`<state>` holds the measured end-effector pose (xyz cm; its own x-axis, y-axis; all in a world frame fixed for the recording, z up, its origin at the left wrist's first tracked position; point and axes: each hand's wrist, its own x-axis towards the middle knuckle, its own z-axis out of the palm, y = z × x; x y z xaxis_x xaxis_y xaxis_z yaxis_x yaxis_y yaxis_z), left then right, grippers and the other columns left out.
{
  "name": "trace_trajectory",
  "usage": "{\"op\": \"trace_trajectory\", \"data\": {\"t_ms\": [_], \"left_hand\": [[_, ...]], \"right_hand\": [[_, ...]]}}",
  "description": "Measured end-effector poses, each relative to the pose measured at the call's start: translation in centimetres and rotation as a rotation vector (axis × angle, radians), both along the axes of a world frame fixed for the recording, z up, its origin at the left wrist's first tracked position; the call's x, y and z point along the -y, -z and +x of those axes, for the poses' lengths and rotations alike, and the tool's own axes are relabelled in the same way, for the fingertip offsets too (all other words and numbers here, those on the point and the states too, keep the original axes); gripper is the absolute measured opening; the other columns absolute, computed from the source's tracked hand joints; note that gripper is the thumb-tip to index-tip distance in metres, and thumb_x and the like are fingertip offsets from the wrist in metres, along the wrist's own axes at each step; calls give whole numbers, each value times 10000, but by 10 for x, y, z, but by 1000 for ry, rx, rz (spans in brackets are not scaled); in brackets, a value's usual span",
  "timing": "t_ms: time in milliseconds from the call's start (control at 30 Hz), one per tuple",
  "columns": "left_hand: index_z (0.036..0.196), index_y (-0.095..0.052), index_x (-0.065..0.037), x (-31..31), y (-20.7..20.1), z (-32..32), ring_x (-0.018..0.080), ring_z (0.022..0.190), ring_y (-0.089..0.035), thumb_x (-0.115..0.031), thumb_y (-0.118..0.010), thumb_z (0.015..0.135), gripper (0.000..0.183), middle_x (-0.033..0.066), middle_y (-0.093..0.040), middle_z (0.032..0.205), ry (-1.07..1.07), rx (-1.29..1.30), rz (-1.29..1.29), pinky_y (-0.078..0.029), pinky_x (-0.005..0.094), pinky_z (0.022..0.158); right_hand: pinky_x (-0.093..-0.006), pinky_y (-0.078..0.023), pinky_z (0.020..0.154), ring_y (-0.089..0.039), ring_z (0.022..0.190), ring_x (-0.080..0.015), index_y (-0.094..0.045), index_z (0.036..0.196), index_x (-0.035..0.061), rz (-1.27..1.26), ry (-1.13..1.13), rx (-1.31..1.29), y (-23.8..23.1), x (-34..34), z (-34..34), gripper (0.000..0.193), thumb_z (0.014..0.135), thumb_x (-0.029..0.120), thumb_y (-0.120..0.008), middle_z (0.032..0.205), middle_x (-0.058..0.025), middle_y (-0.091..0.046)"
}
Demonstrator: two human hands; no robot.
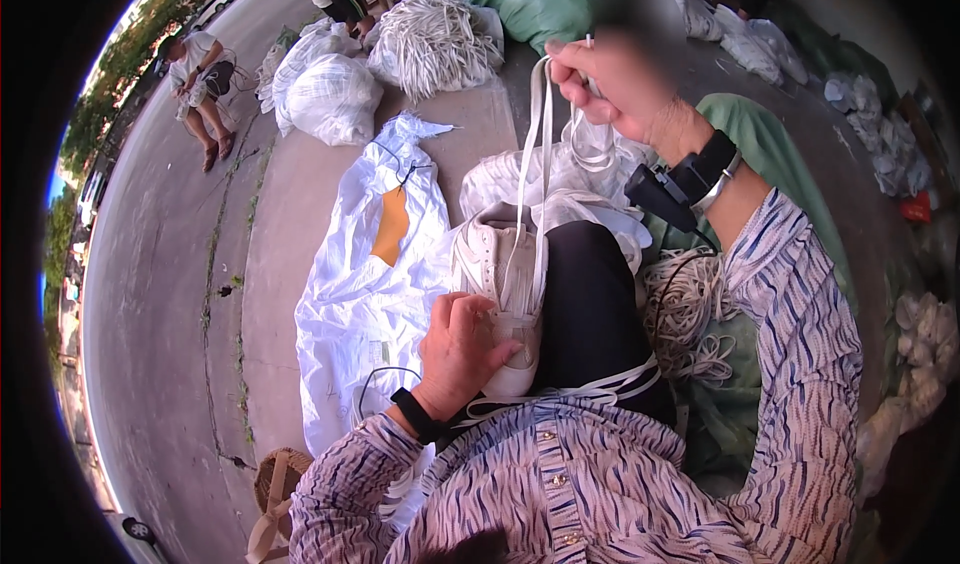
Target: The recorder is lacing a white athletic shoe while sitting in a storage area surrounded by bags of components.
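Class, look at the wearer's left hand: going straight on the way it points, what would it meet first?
The white shoe. The left hand appears to be touching it, so I see no gap to cross, though this single view leaves the exact depth unclear.

Your dark-trousered lap (598, 274) is the nearest support, at the centre of the frame, with a white lace-up shoe (487, 264) resting against its left side and loose white laces (605, 392) strung across its lower part. Beyond it you have grey concrete ground (283, 189), cut by a weedy crack (243, 364) at left. Stuffed white plastic bags (332, 101) and a heaped bundle of pale laces (437, 49) sit on it at upper centre-left. You cannot tell whether the crumpled white sheet (345, 309), centre-left, lies wholly on the concrete.
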<state>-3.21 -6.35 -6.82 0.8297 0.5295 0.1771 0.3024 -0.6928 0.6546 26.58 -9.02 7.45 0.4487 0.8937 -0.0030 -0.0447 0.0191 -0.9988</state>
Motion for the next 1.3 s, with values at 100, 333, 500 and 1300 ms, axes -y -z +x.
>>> {"op": "trace_trajectory", "data": {"t_ms": [100, 333, 500, 1300], "left_hand": [[1090, -485, -113, -2, -4, 2, 267, 941, -525, -192, -812, 614, 583, 93, -481, 1033, 13, 2, -18, -483, 380, 750], [1087, -490, -110, 0, -1, 7, 268, 931, -522, -193, -811, 618, 575, 101, -486, 1017, 21, 25, 15, -442, 371, 790], [1041, -534, -91, -16, -5, 12, 238, 851, -551, -111, -731, 713, 383, 89, -518, 965, 106, 51, -36, -456, 344, 750], [840, -612, -22, -15, -2, 50, 170, 639, -583, -167, -581, 882, 154, 31, -610, 715, 115, 194, -423, -468, 302, 591]], "right_hand": [[-160, -229, 312, -332, 349, -15, -579, 728, 48, -119, -245, 86, -4, 1, -21, 281, 881, 283, -593, 562, 0, -525], [-149, -233, 320, -381, 392, -6, -567, 706, 51, 103, 19, 151, -49, -7, -11, 312, 885, 305, -593, 536, -1, -498], [-153, -239, 330, -356, 386, 8, -566, 731, 46, 13, -381, 411, -99, 43, -41, 273, 889, 267, -593, 566, 5, -506], [-250, -359, 491, -481, 547, -109, -598, 704, 21, 159, -200, 931, -92, 156, -61, 101, 736, 50, -690, 692, -50, -566]]}}
